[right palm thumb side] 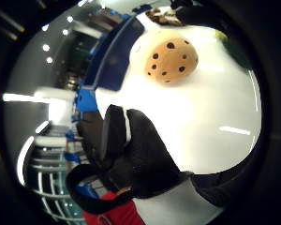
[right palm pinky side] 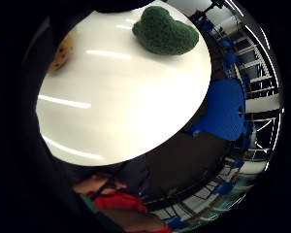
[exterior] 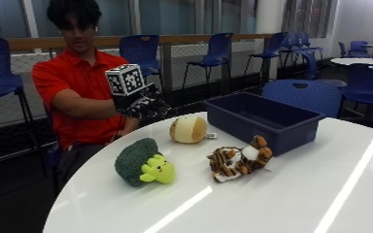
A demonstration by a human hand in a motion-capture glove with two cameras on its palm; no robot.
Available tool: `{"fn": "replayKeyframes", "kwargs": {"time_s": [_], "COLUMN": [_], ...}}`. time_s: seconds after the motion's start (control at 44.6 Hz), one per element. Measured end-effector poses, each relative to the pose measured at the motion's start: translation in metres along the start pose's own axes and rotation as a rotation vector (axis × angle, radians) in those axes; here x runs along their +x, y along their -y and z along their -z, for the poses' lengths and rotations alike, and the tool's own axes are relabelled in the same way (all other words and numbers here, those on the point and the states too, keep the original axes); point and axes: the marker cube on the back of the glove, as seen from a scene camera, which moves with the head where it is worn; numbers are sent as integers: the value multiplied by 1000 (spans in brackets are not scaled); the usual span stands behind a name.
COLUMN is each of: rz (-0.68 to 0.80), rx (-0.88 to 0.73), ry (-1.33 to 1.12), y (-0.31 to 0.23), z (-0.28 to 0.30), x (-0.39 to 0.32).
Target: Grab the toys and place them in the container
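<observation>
A person in a red shirt sits at the far edge of a round white table [exterior: 290, 194], the gloved right hand [exterior: 144, 104] raised in the air above the table's rim, touching none of the toys. Its fingers hang loosely curled and hold nothing; in the thumb side palm view the black fingers [right palm thumb side: 131, 145] bend across the lower part of the picture with only bare tabletop beyond them. The other hand is out of sight below the table edge.

Three plush toys lie on the table. The broccoli toy [exterior: 143, 162] — dark green with a yellow-green face — lies nearest the person, on its side. The round cookie toy [exterior: 188, 129] sits just beyond it, near the hand, its chocolate-chip face turned away from the outside camera; that face shows only in the thumb side palm view [right palm thumb side: 171, 60]. The striped tiger toy [exterior: 239, 159] lies sprawled just beside the near wall of the dark blue container [exterior: 264, 121], which stands toward the table's far side with nothing visible inside; its interior floor is mostly hidden by its own walls.

In the little finger side palm view the broccoli [right palm pinky side: 165, 31] shows only its green back, and the cookie [right palm pinky side: 62, 53] is cut off by the dark edge. The tiger is barely a brown smudge at the rim of the thumb side view — too small to make out.
</observation>
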Motion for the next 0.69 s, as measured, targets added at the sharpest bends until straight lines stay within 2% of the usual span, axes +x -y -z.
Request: {"fn": "replayKeyframes", "kwargs": {"time_s": [0.202, 0.448, 0.695], "rz": [22, 64, 93], "rx": [1, 100, 44], "ry": [-3, 33, 49], "y": [7, 30, 70], "z": [-7, 4, -11], "x": [-9, -17, -40]}}
